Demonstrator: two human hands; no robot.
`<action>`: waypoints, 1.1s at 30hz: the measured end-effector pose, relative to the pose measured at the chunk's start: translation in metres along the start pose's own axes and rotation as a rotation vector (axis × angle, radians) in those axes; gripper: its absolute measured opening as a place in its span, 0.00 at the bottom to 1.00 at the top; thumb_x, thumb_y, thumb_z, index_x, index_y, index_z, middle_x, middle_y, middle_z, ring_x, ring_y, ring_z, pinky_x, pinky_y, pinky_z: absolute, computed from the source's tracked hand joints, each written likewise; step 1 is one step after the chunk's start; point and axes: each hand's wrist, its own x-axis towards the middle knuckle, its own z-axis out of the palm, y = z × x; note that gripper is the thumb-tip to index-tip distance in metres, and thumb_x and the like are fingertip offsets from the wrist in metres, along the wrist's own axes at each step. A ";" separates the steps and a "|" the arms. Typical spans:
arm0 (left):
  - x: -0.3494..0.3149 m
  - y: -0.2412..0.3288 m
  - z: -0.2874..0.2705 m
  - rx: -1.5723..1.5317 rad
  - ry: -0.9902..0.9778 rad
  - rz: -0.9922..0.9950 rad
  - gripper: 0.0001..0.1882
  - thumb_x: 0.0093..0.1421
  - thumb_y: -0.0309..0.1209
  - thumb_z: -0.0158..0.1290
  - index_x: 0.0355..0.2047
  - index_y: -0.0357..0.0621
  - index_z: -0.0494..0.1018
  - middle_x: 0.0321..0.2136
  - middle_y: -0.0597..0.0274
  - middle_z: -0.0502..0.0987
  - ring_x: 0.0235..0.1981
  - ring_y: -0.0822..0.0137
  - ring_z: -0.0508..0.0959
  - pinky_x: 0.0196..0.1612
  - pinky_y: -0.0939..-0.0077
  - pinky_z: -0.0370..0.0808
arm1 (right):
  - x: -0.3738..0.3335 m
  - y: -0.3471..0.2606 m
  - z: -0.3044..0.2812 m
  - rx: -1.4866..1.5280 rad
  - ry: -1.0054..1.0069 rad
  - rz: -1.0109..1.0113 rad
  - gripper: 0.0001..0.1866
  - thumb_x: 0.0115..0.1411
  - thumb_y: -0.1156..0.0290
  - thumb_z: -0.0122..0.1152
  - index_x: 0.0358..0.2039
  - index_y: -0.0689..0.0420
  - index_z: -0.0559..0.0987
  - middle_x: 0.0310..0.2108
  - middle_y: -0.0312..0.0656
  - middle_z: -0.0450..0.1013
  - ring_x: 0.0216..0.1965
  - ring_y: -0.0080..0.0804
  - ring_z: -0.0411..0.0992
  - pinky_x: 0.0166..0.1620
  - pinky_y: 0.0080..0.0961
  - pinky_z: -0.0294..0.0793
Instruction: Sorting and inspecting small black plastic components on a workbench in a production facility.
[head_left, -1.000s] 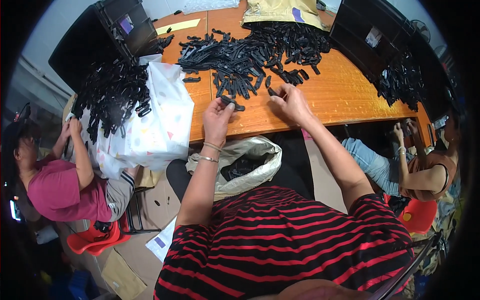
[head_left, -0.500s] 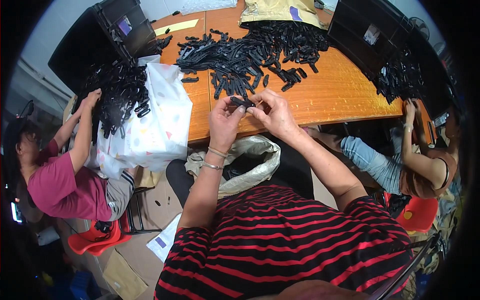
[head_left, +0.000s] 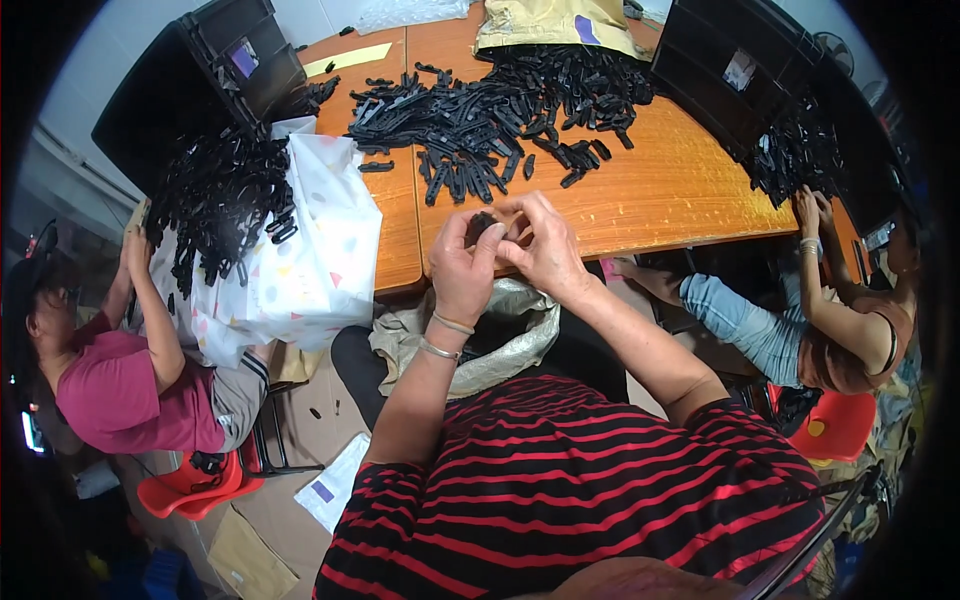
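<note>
A small black plastic part [head_left: 483, 226] is held just off the table's front edge. My left hand [head_left: 463, 270] is closed around it, the thumb on top. From the other side my right hand [head_left: 548, 250] pinches at its end with thumb and curled fingers, which partly hide the part. Past my hands, a loose heap of similar black plastic parts [head_left: 450, 130] spreads over the brown wooden table [head_left: 680, 180]. Below my hands, an open woven sack [head_left: 538, 340] rests at my lap, its inside dark.
A large paper sack [head_left: 550, 28] lies at the heap's far side. Tipped black crates stand left [head_left: 235, 60] and right [head_left: 735, 70], with parts spilling out. A co-worker in a magenta shirt [head_left: 140, 385] sits left beside a patterned plastic sheet [head_left: 320, 240]; another in a brown top [head_left: 865, 350] sits right.
Both my hands have moved slightly down and closer together, and the part is turned, now showing more end-on between my fingers. The left co-worker's hands have moved away from the pile there.
</note>
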 end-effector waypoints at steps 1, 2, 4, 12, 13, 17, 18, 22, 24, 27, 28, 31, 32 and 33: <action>0.001 -0.001 -0.001 0.000 -0.001 -0.005 0.10 0.57 0.26 0.56 0.38 0.35 0.72 0.30 0.61 0.77 0.31 0.73 0.76 0.35 0.80 0.74 | -0.002 0.000 0.001 0.068 0.001 0.032 0.14 0.46 0.77 0.68 0.34 0.61 0.75 0.27 0.44 0.71 0.25 0.35 0.73 0.28 0.28 0.72; 0.001 -0.002 -0.001 0.040 -0.004 0.013 0.10 0.56 0.26 0.57 0.36 0.34 0.72 0.28 0.61 0.77 0.29 0.73 0.76 0.34 0.80 0.74 | -0.003 0.000 0.001 0.136 0.002 0.065 0.15 0.47 0.76 0.68 0.34 0.61 0.74 0.27 0.44 0.72 0.25 0.37 0.73 0.29 0.29 0.72; -0.002 -0.002 -0.004 0.080 -0.016 0.022 0.09 0.56 0.26 0.57 0.34 0.34 0.72 0.26 0.60 0.77 0.28 0.73 0.76 0.33 0.79 0.74 | -0.005 0.002 0.001 0.065 -0.086 0.115 0.15 0.48 0.74 0.68 0.34 0.61 0.73 0.26 0.45 0.72 0.25 0.38 0.73 0.29 0.30 0.72; -0.011 0.010 -0.037 0.342 -0.295 -0.170 0.13 0.53 0.29 0.60 0.35 0.33 0.73 0.26 0.63 0.75 0.28 0.77 0.74 0.32 0.81 0.73 | -0.038 0.022 0.014 -0.110 -0.293 0.114 0.12 0.53 0.69 0.65 0.33 0.61 0.73 0.22 0.47 0.70 0.23 0.43 0.69 0.29 0.29 0.70; -0.007 0.008 -0.046 0.452 -0.323 -0.059 0.13 0.52 0.32 0.61 0.34 0.36 0.74 0.28 0.60 0.75 0.29 0.68 0.76 0.33 0.76 0.74 | -0.044 0.020 0.017 -0.095 -0.334 0.156 0.14 0.51 0.67 0.66 0.33 0.60 0.73 0.24 0.49 0.72 0.26 0.50 0.70 0.31 0.33 0.71; 0.023 -0.004 -0.049 0.621 -0.261 0.036 0.12 0.52 0.31 0.60 0.36 0.41 0.75 0.34 0.56 0.75 0.35 0.57 0.77 0.36 0.68 0.75 | -0.067 0.027 0.019 -0.229 -0.624 0.022 0.18 0.48 0.61 0.68 0.33 0.60 0.76 0.28 0.49 0.75 0.34 0.50 0.74 0.35 0.38 0.73; 0.031 -0.013 -0.045 0.731 -0.232 0.046 0.12 0.52 0.28 0.58 0.38 0.41 0.75 0.34 0.56 0.75 0.35 0.60 0.78 0.35 0.71 0.75 | -0.066 0.028 0.017 -0.231 -0.623 0.026 0.18 0.48 0.61 0.68 0.33 0.60 0.76 0.28 0.49 0.75 0.34 0.50 0.74 0.35 0.38 0.73; 0.055 -0.036 -0.032 0.882 -0.104 0.110 0.14 0.51 0.27 0.58 0.39 0.43 0.74 0.35 0.54 0.74 0.35 0.55 0.77 0.37 0.66 0.74 | -0.028 0.040 -0.013 -0.188 -0.360 0.019 0.11 0.49 0.65 0.67 0.30 0.56 0.79 0.28 0.46 0.76 0.31 0.44 0.75 0.33 0.33 0.74; 0.065 -0.040 -0.025 0.995 -0.107 0.151 0.15 0.50 0.27 0.59 0.40 0.44 0.74 0.34 0.55 0.74 0.35 0.53 0.76 0.38 0.63 0.73 | -0.004 0.065 -0.038 -0.383 -0.163 -0.047 0.08 0.52 0.68 0.64 0.30 0.57 0.79 0.27 0.46 0.75 0.30 0.44 0.75 0.32 0.34 0.74; 0.073 -0.058 -0.027 1.030 -0.141 0.264 0.15 0.50 0.25 0.58 0.39 0.44 0.74 0.33 0.54 0.73 0.35 0.52 0.75 0.39 0.63 0.73 | 0.031 0.085 -0.065 -0.588 -0.037 0.006 0.07 0.50 0.71 0.60 0.31 0.57 0.78 0.33 0.49 0.72 0.32 0.52 0.73 0.35 0.42 0.73; 0.073 -0.062 -0.026 1.046 -0.148 0.337 0.14 0.50 0.24 0.58 0.39 0.44 0.74 0.33 0.53 0.73 0.35 0.52 0.75 0.39 0.63 0.73 | 0.038 0.091 -0.071 -0.672 -0.063 0.014 0.08 0.49 0.74 0.59 0.32 0.58 0.77 0.35 0.50 0.71 0.34 0.52 0.73 0.36 0.43 0.73; 0.070 -0.069 -0.027 1.014 -0.198 0.321 0.13 0.50 0.23 0.57 0.37 0.41 0.74 0.31 0.52 0.73 0.35 0.52 0.75 0.39 0.62 0.73 | 0.050 0.111 -0.075 -0.726 -0.148 -0.014 0.09 0.48 0.77 0.58 0.33 0.59 0.77 0.35 0.51 0.70 0.35 0.52 0.73 0.37 0.42 0.72; 0.067 -0.070 -0.028 1.020 -0.198 0.317 0.13 0.50 0.23 0.57 0.37 0.41 0.74 0.31 0.52 0.73 0.35 0.52 0.75 0.39 0.62 0.73 | 0.051 0.115 -0.077 -0.753 -0.211 -0.004 0.09 0.49 0.78 0.58 0.33 0.59 0.77 0.35 0.51 0.70 0.35 0.52 0.72 0.38 0.43 0.72; 0.060 -0.064 -0.026 0.966 -0.265 0.281 0.12 0.50 0.23 0.57 0.37 0.41 0.74 0.30 0.51 0.73 0.35 0.51 0.75 0.39 0.62 0.72 | 0.050 0.117 -0.077 -0.778 -0.279 0.008 0.09 0.49 0.79 0.58 0.34 0.59 0.77 0.34 0.51 0.69 0.35 0.52 0.72 0.38 0.43 0.71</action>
